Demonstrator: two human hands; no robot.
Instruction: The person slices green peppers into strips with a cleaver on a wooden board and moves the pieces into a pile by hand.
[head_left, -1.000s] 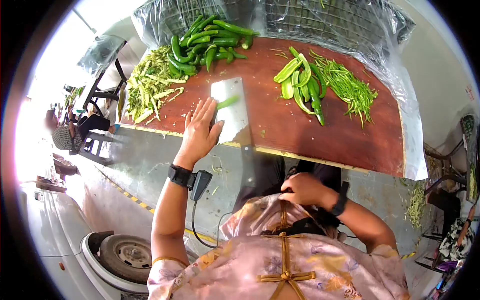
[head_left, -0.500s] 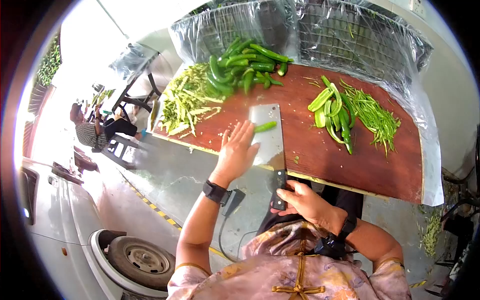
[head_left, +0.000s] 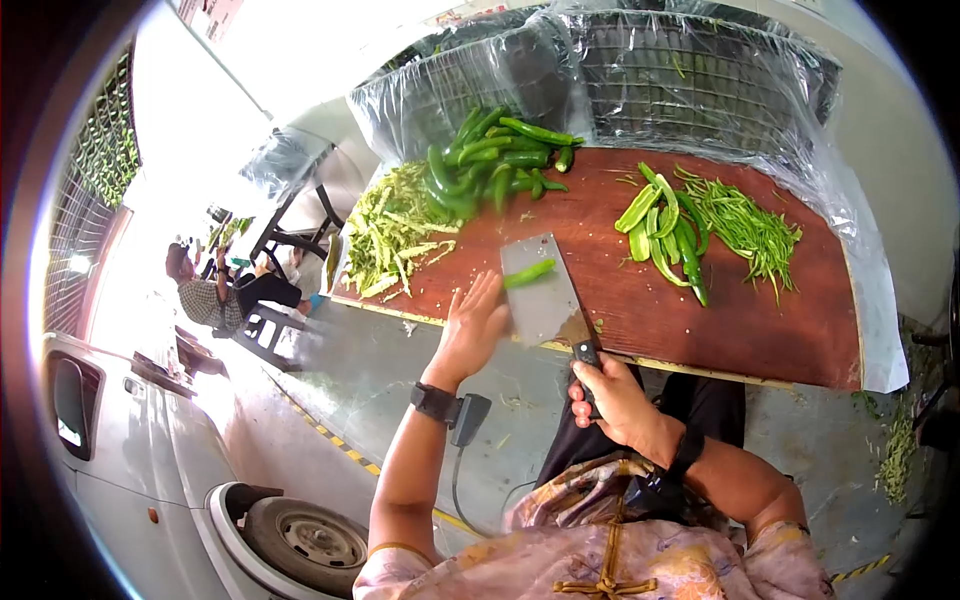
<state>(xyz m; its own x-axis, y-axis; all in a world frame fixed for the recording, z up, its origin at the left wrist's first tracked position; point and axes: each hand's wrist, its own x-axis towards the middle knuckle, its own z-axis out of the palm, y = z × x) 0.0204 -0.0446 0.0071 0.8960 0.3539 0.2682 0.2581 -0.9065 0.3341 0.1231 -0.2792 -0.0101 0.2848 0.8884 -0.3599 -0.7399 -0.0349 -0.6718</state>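
Note:
My right hand (head_left: pixel 615 402) is wrapped round the black handle of a cleaver (head_left: pixel 541 308). Its broad blade lies flat or nearly so over the front edge of the red-brown board, and a piece of green pepper (head_left: pixel 529 273) rests on it. Beside the blade's left edge is my left hand (head_left: pixel 474 328), fingers stretched out and holding nothing. Whole green peppers (head_left: pixel 505 155) are heaped at the back. Pale pepper cores (head_left: pixel 395 230) lie at the left. Towards the right are split peppers (head_left: pixel 668 235) and a pile of thin green shreds (head_left: pixel 748 225).
The board (head_left: pixel 770 340) has plastic-wrapped wire crates (head_left: pixel 700 80) along its back. Another person (head_left: pixel 215 295) sits at the far left near a black stand. A white van (head_left: pixel 150 450) is at the lower left, and scraps (head_left: pixel 897 460) lie on the floor at right.
The cleaver has turned, its handle swinging right, and my right fingers have closed further round it. My left hand stays by the blade. The whole view has shifted slightly.

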